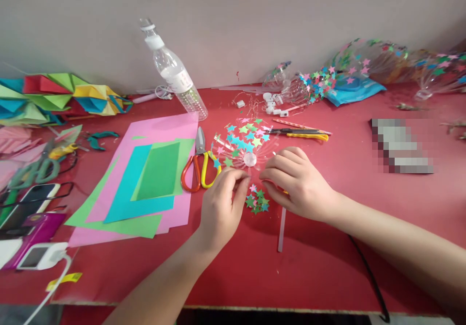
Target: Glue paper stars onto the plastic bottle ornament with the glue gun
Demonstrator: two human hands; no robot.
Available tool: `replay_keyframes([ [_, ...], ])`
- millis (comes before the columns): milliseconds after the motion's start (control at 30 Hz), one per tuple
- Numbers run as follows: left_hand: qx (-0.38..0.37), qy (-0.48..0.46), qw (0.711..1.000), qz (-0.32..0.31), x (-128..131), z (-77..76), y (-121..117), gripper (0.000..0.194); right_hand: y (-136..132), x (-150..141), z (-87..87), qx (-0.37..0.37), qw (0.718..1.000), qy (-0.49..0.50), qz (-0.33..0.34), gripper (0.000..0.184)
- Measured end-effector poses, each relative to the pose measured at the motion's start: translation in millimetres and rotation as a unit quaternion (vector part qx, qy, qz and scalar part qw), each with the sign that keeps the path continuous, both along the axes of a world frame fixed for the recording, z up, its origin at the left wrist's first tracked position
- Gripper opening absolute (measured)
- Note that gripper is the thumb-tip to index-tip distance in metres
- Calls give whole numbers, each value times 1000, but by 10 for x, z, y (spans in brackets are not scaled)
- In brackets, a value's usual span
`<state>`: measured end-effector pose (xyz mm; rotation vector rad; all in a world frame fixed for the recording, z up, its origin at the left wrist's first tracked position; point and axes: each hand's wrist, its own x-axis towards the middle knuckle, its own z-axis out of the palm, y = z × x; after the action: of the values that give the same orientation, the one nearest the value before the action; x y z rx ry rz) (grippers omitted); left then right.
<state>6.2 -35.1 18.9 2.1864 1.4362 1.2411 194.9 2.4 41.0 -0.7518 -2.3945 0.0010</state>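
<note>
My left hand [224, 200] is closed in a pinch beside the round clear base of a cut plastic bottle [250, 159]. Anything between those fingertips is too small to see. Across from it, my right hand [300, 184] has its fingers curled, and whatever they hold is hidden. The bottle's thin strips fan out, with colored paper stars along the far side. Between my hands lies a small pile of loose stars [257, 200]. A narrow translucent stick [281, 230] runs out from below my right hand, where a bit of yellow shows.
Red-and-yellow-handled scissors [200, 165] lie by stacked colored paper [158, 172]. A plastic bottle [180, 82] stands behind. A cutter knife [306, 133] is beyond my right hand; a black cable [369, 271] passes under that arm. Phones [31, 206] and folded paper [54, 97] are left.
</note>
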Motion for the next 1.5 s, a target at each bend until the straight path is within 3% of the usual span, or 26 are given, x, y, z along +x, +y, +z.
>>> replay_keyframes([
  [667,-72,-22,997,-1,17,-30,-25,9,-31,-29,-35,6,1000,5,4,17],
  [967,-12,11,999,-34,40,-55,-56,13,-62,-46,-59,23,999,5,-30,14],
  [1500,40,14,998,-46,29,-39,-91,20,-36,-63,-80,2,1000,2,-7,15],
])
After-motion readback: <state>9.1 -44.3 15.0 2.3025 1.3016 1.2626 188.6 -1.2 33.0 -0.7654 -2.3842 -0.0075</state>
